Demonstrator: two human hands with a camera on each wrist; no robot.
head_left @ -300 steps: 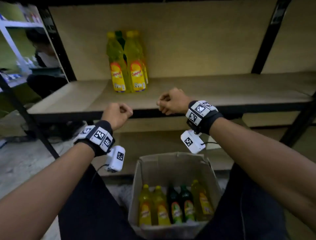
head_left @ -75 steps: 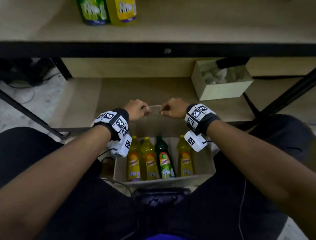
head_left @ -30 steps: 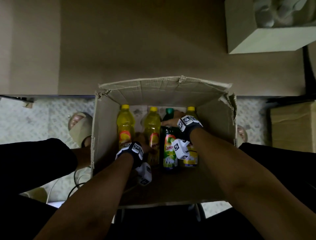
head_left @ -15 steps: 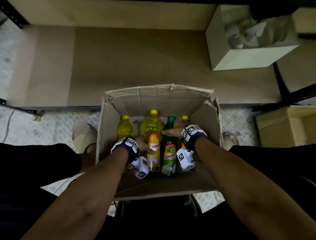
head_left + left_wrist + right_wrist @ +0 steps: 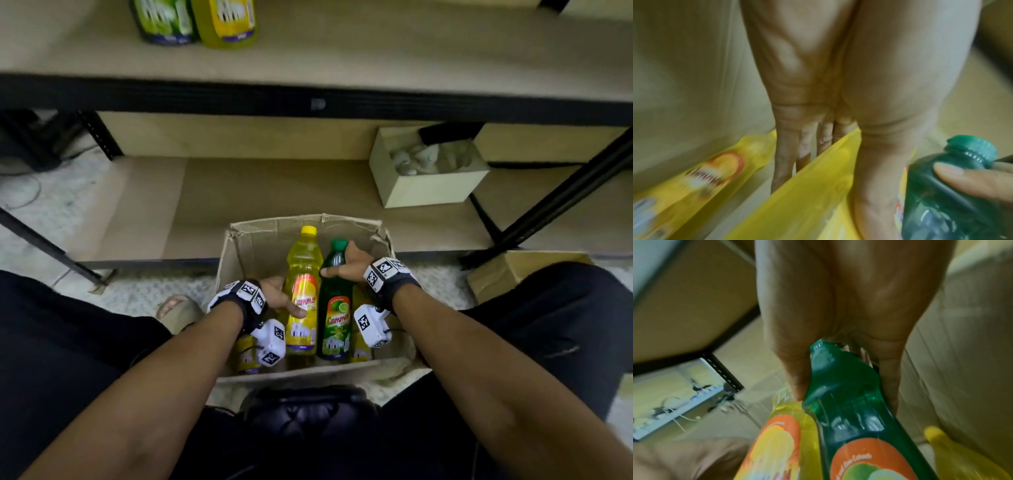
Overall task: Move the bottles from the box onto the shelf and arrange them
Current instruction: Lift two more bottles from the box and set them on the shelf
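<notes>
An open cardboard box (image 5: 236, 253) stands on the floor between my knees. My left hand (image 5: 279, 298) grips a yellow bottle (image 5: 303, 284) by its body, raised above the box's rim. Beside it, my right hand (image 5: 342, 262) holds a green bottle (image 5: 335, 308) by the neck, also raised. In the right wrist view the thumb and fingers wrap the green bottle (image 5: 842, 394). In the left wrist view my fingers (image 5: 785, 154) curl behind the yellow bottle (image 5: 797, 203). Two yellow bottles (image 5: 245, 353) (image 5: 361, 346) stand low in the box. Two bottles (image 5: 164, 20) (image 5: 226, 20) stand on the shelf (image 5: 376, 51) at the upper left.
The shelf's black front rail (image 5: 308, 102) crosses above the box. A pale open box (image 5: 428, 185) of white items sits on the lower shelf at the right. A black diagonal brace (image 5: 565, 195) and a brown carton (image 5: 513, 274) are at the right.
Both hands have lifted their bottles up out of the box. The head view has tilted up, so the upper shelf and its two bottles show again.
</notes>
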